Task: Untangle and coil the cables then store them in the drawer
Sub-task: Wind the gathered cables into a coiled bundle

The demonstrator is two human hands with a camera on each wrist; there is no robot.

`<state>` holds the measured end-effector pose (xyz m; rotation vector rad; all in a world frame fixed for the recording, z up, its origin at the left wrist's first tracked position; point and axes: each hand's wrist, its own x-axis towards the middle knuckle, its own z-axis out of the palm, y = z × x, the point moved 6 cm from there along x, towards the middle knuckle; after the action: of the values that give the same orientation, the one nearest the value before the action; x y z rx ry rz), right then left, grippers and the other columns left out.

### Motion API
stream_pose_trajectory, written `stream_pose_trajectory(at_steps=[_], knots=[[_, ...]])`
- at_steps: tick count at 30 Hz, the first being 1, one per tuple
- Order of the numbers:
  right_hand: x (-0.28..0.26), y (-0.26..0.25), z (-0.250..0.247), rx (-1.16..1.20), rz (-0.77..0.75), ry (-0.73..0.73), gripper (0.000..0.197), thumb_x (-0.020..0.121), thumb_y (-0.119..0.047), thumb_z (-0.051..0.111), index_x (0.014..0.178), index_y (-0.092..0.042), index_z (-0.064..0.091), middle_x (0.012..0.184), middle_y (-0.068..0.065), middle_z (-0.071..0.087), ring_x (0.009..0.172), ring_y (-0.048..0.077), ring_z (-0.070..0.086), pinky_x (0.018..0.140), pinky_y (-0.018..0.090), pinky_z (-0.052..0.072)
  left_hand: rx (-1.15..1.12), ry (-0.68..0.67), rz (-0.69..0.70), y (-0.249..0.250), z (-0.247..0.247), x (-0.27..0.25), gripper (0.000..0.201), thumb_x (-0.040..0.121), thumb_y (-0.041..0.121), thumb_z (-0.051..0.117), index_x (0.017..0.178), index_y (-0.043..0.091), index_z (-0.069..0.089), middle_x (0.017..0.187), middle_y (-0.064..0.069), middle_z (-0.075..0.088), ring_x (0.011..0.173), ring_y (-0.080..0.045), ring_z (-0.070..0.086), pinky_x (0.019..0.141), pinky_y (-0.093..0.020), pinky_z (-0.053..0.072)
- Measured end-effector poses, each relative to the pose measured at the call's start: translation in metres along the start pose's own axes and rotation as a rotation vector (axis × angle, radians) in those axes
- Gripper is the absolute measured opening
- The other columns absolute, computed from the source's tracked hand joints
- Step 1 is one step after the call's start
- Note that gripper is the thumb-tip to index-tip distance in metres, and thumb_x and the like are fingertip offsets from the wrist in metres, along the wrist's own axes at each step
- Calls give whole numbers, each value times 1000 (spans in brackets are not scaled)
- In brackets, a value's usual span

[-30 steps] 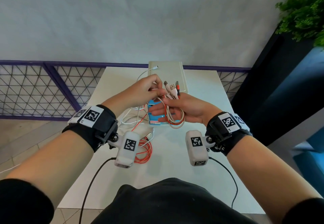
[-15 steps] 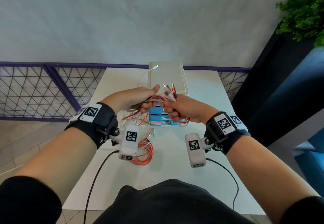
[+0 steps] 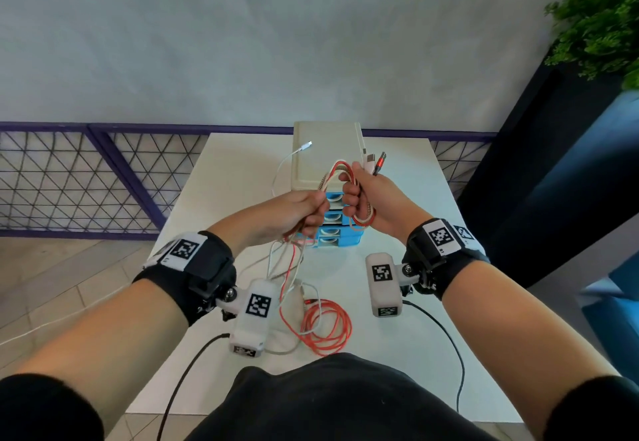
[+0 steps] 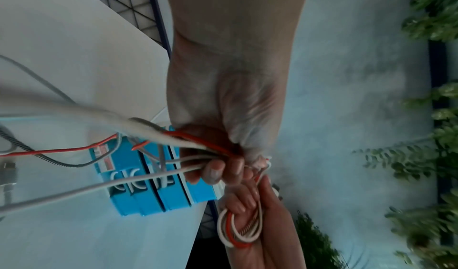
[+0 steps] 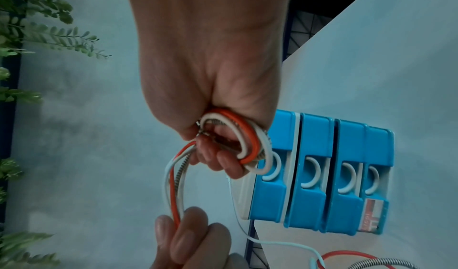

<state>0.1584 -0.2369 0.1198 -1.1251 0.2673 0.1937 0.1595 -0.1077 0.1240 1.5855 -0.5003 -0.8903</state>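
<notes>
Above the table (image 3: pixel 397 354), in front of the drawer unit (image 3: pixel 340 233), our right hand (image 3: pixel 371 195) grips the started coil (image 3: pixel 363 212); the loose cables (image 3: pixel 294 268) run left-down through our left hand (image 3: pixel 297 209), pinching them just beside; we wind toward the right.

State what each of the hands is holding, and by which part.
The right hand grips the coiled loops of the cables, plugs sticking out above. The left hand pinches the same cables along their loose, uncoiled stretch.
</notes>
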Motion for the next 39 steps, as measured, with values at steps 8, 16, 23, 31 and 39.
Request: stream_pose_trajectory(at_steps=[8, 16, 23, 31, 39], knots=[[-1, -2, -2, -197, -64, 124, 43, 102, -44, 36, 68, -17, 41, 52, -3, 33, 39, 10, 36, 36, 18, 31, 492, 236, 97, 15, 16, 5, 31, 103, 24, 32, 74, 20, 44, 65, 5, 43, 54, -4, 40, 51, -16, 34], [1, 3, 17, -267, -27, -26, 41, 89, -40, 65, 64, -19, 41, 54, 0, 38, 46, 14, 42, 51, 28, 34, 1141, 357, 102, 28, 34, 14, 27, 101, 16, 32, 116, 1, 50, 86, -12, 57, 82, -23, 59, 51, -21, 30], [10, -5, 13, -36, -121, 110, 30, 100, -32, 48, 74, -17, 46, 55, -5, 46, 50, 8, 46, 52, 21, 44, 704, 127, 77, 22, 35, 9, 24, 97, 25, 45, 80, 11, 55, 65, 1, 67, 57, -13, 63, 61, -20, 51], [9, -24, 16, 380, -139, 86, 41, 100, -41, 45, 68, -15, 41, 56, 0, 47, 45, 13, 49, 51, 25, 50, 620, 95, 7, -15, 9, -1, 27, 91, 31, 59, 79, 6, 64, 78, 9, 71, 70, 6, 61, 69, -12, 42], [7, -37, 12, 115, -288, 183, 42, 97, -45, 49, 66, -21, 34, 53, -4, 27, 39, 9, 27, 41, 22, 29, 359, 119, 46, -35, -10, -8, 30, 78, 18, 76, 102, 4, 63, 106, -7, 69, 99, -10, 64, 91, -21, 49]])
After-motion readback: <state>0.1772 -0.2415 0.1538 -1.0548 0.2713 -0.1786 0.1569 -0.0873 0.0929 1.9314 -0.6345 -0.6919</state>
